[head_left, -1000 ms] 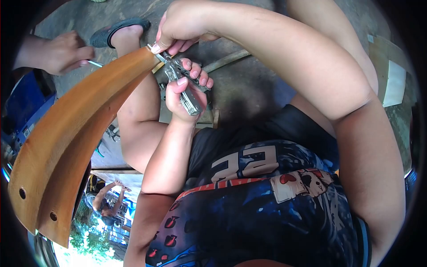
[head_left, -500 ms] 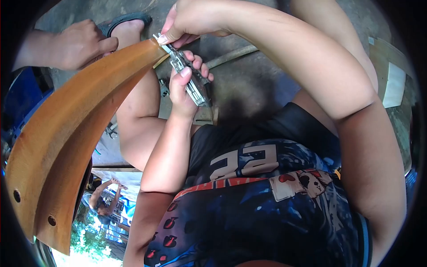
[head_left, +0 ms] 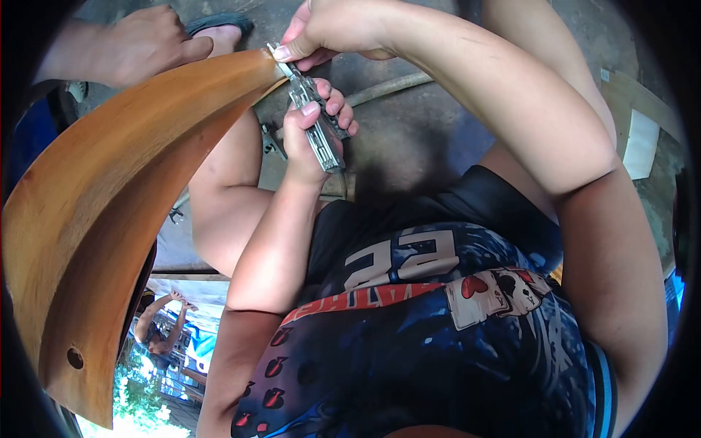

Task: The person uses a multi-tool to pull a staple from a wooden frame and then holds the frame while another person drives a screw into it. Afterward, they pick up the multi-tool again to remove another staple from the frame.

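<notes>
The long, curved orange panel is filling the left side of the view, its narrow end rising toward the hands and a round hole showing near its wide end. Another person's hand is lying just beside its upper edge; whether it is touching is unclear. The right hand is closing in a pinch, thumb and fingers gripping the narrow end where the tool is meeting it. The left hand is curling its fingers part-way round the metal hand tool, thumb pressing on one side. The person seems to be seating or working the tool on that end; any further move is calling for a steady pinch and a lined-up tool. Whether the tool's tips are biting, the right thumb is making impossible to tell.
</notes>
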Action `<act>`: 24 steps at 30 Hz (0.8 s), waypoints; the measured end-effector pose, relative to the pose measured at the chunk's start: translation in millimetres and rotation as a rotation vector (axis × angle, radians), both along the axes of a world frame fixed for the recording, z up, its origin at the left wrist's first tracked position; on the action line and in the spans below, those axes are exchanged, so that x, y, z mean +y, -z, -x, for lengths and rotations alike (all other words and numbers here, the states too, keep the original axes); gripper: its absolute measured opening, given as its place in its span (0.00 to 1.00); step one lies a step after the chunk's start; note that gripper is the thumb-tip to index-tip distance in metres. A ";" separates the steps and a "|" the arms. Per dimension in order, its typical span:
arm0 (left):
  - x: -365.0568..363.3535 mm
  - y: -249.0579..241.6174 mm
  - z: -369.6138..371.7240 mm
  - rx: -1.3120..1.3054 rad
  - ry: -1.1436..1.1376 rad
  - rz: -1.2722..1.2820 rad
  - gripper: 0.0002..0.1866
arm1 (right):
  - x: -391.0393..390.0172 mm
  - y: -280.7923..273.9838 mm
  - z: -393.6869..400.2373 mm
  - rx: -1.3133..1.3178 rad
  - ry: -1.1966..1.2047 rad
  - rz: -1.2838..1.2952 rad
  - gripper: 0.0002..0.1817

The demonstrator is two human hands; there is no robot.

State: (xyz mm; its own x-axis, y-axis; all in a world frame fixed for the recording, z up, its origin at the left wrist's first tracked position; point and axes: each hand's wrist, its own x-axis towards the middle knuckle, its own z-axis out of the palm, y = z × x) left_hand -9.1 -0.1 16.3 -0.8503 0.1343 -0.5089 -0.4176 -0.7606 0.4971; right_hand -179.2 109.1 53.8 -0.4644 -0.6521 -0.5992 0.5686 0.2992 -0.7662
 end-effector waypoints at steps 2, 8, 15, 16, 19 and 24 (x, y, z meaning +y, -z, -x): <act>0.2 -0.5 1.4 -0.019 0.026 0.048 0.23 | -0.3 6.4 1.2 -0.016 0.020 0.043 0.07; -0.4 2.8 0.2 -0.008 0.013 0.017 0.22 | -0.4 7.6 -0.7 0.000 0.043 0.043 0.06; 0.1 4.4 0.8 0.007 -0.054 -0.066 0.18 | -3.5 13.9 -2.7 -0.029 0.098 0.088 0.05; 0.0 5.1 1.1 0.007 -0.053 -0.068 0.18 | -3.5 14.0 -2.8 -0.017 0.104 0.084 0.05; -4.4 7.8 0.6 0.007 -0.009 -0.049 0.20 | -4.3 11.6 -3.1 -0.038 0.095 0.073 0.05; -4.5 7.0 1.1 -0.006 0.008 -0.028 0.21 | -2.0 -2.0 -5.5 0.020 0.099 0.040 0.05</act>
